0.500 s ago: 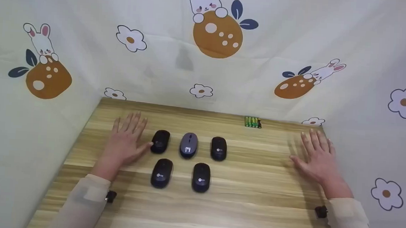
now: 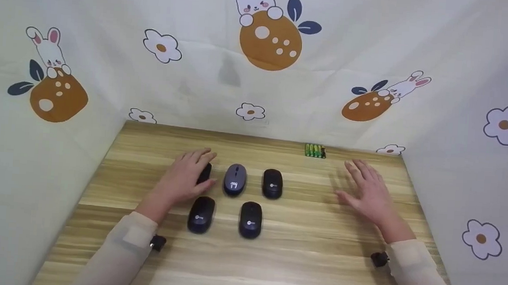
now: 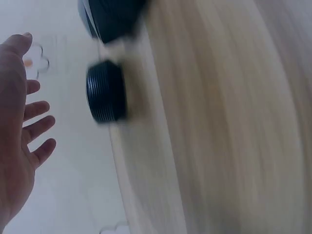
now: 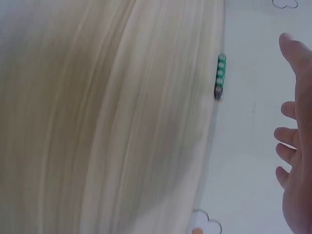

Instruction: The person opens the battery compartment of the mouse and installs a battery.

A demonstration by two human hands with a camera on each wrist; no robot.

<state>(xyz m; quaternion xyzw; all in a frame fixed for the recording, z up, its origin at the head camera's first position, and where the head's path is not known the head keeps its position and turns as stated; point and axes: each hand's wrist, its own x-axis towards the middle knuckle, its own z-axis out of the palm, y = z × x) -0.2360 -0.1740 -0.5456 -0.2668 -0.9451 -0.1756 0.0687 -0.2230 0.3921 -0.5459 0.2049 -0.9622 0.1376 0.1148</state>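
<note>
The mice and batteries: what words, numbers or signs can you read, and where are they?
Nothing reads clearly.
Grey mouse: white marks, too blurred.
Back-right black mouse, front-left black mouse, front-right black mouse: white marks, too small.
Black mouse partly hidden by the left hand: nothing readable.
Batteries: any print is too small.

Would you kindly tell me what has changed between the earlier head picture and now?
The left grip has moved right and now partly hides the far-left black mouse. The right grip has moved left, towards the middle. Nothing has visibly been taken hold of or let go. The grey mouse, the other three black mice and the batteries stayed in place.
</note>
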